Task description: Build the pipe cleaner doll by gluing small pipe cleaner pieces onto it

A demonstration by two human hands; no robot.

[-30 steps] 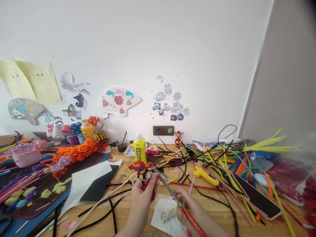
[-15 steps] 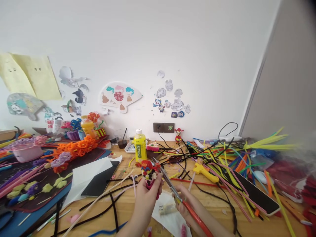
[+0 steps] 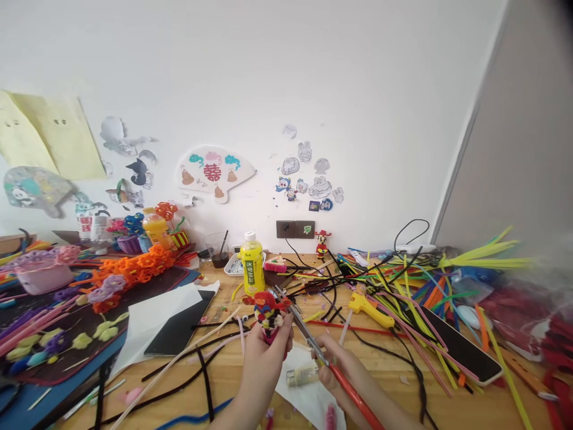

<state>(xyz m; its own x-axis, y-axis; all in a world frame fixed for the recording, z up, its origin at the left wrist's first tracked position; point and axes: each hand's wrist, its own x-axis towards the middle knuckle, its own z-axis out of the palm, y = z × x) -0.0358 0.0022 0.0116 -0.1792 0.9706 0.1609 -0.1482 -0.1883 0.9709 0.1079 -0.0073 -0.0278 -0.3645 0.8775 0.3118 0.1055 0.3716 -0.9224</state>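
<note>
My left hand (image 3: pixel 265 362) is closed around a small red, yellow and black pipe-cleaner figure (image 3: pixel 267 310), held upright over the wooden desk (image 3: pixel 224 370). My right hand (image 3: pixel 347 373) grips red-handled pliers (image 3: pixel 320 355). Their metal jaws point up and left and the tips reach the figure's right side. Below the hands lies a white paper sheet (image 3: pixel 308 400) with a small clear piece (image 3: pixel 301 375) on it.
A yellow drink bottle (image 3: pixel 251 265) stands behind the figure. A yellow glue gun (image 3: pixel 370 308) and tangled cables lie to the right amid several loose pipe cleaners (image 3: pixel 430 292). A dark tablet (image 3: pixel 179 330) and orange pipe-cleaner flowers (image 3: pixel 143 269) sit at left.
Both hands have moved slightly right and up with the figure and pliers. The plier tips came closer to the figure's head. The camera has tilted a little.
</note>
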